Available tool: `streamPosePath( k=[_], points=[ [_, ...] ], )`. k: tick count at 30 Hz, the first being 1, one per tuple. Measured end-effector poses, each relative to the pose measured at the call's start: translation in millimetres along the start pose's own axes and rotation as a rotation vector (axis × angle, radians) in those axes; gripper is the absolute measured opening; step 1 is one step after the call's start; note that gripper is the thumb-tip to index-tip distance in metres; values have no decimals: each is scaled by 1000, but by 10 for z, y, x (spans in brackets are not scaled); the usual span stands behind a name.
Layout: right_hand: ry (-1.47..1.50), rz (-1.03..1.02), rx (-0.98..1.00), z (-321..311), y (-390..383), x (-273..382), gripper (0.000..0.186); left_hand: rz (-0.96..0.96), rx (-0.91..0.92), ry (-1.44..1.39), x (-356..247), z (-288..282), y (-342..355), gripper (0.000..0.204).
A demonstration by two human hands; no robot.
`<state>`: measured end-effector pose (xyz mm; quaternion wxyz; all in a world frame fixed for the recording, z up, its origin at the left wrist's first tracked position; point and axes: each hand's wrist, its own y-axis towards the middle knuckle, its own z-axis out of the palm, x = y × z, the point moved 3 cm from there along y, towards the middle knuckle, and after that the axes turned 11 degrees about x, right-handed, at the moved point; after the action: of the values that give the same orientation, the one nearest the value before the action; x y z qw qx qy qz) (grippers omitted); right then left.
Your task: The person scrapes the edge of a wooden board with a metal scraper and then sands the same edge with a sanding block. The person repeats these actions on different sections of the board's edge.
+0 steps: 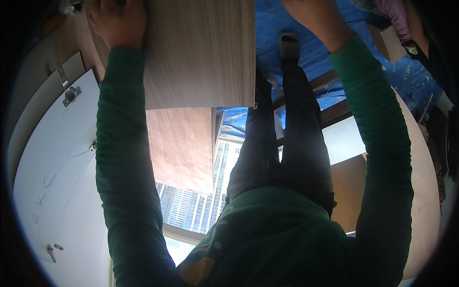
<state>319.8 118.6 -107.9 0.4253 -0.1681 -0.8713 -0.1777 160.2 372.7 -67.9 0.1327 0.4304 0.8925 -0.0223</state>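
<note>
A wood-grain panel (201, 62) with straight edges fills the upper middle of the head view. On its upper left part rests my left hand (118, 24), its fingers curled in around something dark and small at the top edge of the picture. What that is, I cannot make out. My right hand (316, 19) reaches forward to the right of the panel, above the blue floor sheet (270, 26). Its fingers are cut off by the upper edge, so their hold is hidden. Below the panel shows a paler, reddish wooden board (184, 143).
White cabinet doors stand at the left, one with a metal hinge (71, 95). Dark wooden strips (334, 112) and a white board (340, 138) lie near my legs. Another person's pink sleeve (394, 19) and a wooden block (387, 43) are at the upper right.
</note>
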Motion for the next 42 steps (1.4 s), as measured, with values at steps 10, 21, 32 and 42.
streamPosePath(
  k=[10,21,32,42],
  points=[
    [-197,-145,312,188,-812,372,26,-11,-6,0,82,7,-32,53],
    [284,173,533,356,-1840,909,16,248,-26,37,-1,3,-35,55],
    [446,143,399,617,-1711,1048,13,1009,451,129,-816,107,-879,53],
    [435,947,380,44,-2025,276,36,1236,881,-75,-618,-97,-2005,65]
  ],
)
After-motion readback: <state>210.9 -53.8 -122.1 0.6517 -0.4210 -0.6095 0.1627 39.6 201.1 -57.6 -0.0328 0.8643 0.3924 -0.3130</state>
